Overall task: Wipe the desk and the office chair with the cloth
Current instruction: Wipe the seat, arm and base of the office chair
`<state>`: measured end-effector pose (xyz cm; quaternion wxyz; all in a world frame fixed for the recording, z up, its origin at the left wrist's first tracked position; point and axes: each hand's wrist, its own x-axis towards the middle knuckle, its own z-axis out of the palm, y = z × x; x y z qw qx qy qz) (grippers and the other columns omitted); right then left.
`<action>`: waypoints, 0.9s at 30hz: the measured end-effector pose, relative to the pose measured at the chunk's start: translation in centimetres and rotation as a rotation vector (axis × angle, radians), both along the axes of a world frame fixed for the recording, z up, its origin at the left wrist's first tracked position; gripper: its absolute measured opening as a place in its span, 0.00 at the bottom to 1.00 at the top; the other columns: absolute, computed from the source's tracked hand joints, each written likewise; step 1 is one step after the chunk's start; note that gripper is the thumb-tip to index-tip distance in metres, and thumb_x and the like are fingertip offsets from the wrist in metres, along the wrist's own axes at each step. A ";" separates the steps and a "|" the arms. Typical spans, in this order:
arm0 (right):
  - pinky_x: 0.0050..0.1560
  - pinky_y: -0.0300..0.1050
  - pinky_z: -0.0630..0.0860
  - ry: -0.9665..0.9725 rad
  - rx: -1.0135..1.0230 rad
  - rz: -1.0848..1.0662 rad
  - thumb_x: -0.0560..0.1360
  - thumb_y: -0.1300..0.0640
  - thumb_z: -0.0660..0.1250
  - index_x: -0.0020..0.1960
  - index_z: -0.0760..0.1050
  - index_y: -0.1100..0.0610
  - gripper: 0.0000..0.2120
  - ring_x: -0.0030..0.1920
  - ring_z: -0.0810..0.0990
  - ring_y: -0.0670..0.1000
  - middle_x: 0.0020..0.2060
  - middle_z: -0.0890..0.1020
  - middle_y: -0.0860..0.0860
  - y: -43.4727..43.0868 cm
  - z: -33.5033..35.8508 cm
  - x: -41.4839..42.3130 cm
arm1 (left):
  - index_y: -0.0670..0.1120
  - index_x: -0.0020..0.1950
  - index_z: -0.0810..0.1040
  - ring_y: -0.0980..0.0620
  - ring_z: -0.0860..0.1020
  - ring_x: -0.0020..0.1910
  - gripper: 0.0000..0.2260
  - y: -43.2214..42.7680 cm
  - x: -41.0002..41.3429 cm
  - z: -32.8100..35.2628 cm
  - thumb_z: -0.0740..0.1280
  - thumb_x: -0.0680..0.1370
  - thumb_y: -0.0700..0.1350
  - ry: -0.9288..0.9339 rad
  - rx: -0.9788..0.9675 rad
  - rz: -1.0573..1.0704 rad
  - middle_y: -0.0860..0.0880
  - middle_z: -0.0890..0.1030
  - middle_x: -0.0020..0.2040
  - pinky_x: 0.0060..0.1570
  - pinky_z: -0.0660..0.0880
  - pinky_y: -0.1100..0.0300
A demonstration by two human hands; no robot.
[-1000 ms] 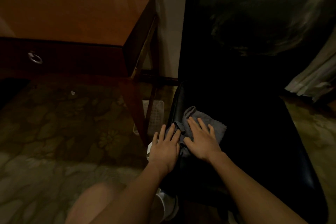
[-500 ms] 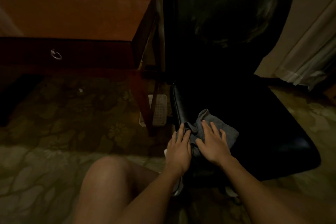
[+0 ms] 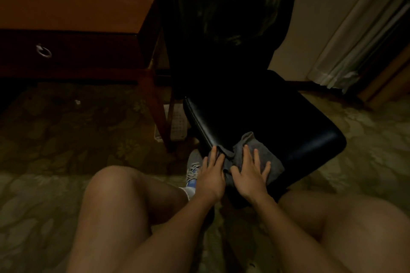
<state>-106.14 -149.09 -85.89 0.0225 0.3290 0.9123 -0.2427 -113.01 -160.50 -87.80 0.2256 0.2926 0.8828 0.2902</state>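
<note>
Cloth [image 3: 257, 157] on chair seat [image 3: 288, 122] | left hand [image 3: 210, 175], right hand [image 3: 250, 175] pressing flat

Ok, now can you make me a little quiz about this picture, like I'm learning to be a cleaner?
1. What hangs on the drawer front of the wooden desk? A: a ring pull. B: a key. C: a round knob.
2. True or false: the grey cloth lies on the desk.
3. Fill in: the right hand lies flat on the ____, beside the left hand.

Key
1. A.
2. False: it lies on the black chair seat.
3. Cloth.
</note>
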 end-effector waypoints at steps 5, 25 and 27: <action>0.74 0.65 0.30 0.008 0.013 -0.056 0.81 0.44 0.55 0.81 0.34 0.50 0.38 0.78 0.30 0.49 0.81 0.40 0.50 -1.6 -0.4 2.6 | 0.62 0.79 0.55 0.46 0.52 0.80 0.27 0.2 1.6 0.3 0.59 0.82 0.49 -0.082 0.258 0.077 0.57 0.48 0.82 0.75 0.59 0.42; 0.76 0.66 0.37 -0.093 0.312 0.287 0.82 0.45 0.58 0.82 0.44 0.54 0.36 0.80 0.42 0.57 0.81 0.48 0.51 -0.6 1.4 2.3 | 0.52 0.77 0.61 0.48 0.68 0.70 0.20 2.3 4.0 2.2 0.55 0.84 0.48 -0.598 0.524 0.589 0.51 0.66 0.72 0.69 0.68 0.50; 0.77 0.65 0.38 -0.064 0.297 0.291 0.82 0.46 0.58 0.81 0.45 0.54 0.35 0.80 0.44 0.57 0.81 0.51 0.51 -0.6 1.8 1.5 | 0.52 0.76 0.62 0.48 0.69 0.69 0.20 2.3 3.5 2.1 0.57 0.84 0.49 -0.613 0.557 0.615 0.49 0.68 0.72 0.69 0.68 0.49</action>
